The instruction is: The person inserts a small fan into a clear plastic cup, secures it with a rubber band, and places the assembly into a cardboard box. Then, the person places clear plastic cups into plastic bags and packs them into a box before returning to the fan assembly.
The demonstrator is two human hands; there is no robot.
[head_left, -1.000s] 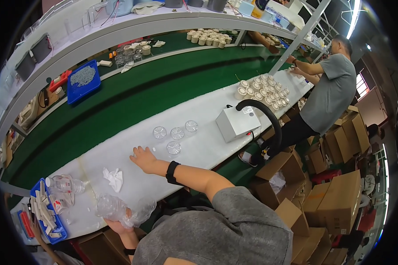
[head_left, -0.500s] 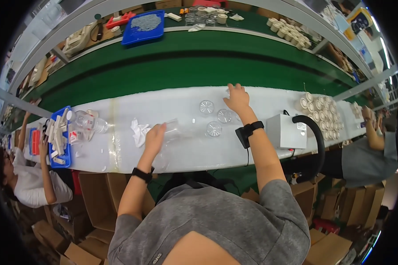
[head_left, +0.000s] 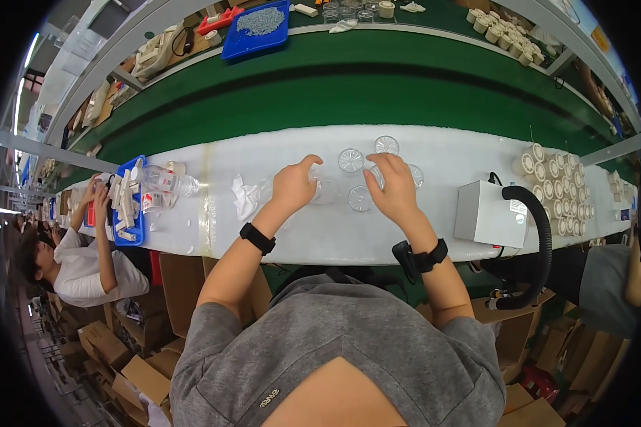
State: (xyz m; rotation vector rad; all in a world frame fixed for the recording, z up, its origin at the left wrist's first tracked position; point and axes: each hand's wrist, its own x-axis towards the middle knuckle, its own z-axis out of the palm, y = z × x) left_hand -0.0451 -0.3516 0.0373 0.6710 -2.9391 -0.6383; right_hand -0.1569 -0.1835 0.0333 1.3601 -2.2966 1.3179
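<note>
Two hands work on the white bench [head_left: 320,238]: the left hand [head_left: 293,186] is curled around a clear glass cup [head_left: 325,191], the right hand [head_left: 393,191] lies open-fingered over more clear cups [head_left: 351,161], just left of a grey box [head_left: 488,213].

On the desk [head_left: 434,242], the left grip [head_left: 293,186] rests on a clear cup [head_left: 323,191], with the right grip [head_left: 393,191] just beside it. Round lids [head_left: 351,160] lie between and behind them. A crumpled wipe [head_left: 245,198] lies left of the left grip; a box unit [head_left: 490,213] sits right of the right grip.
</note>
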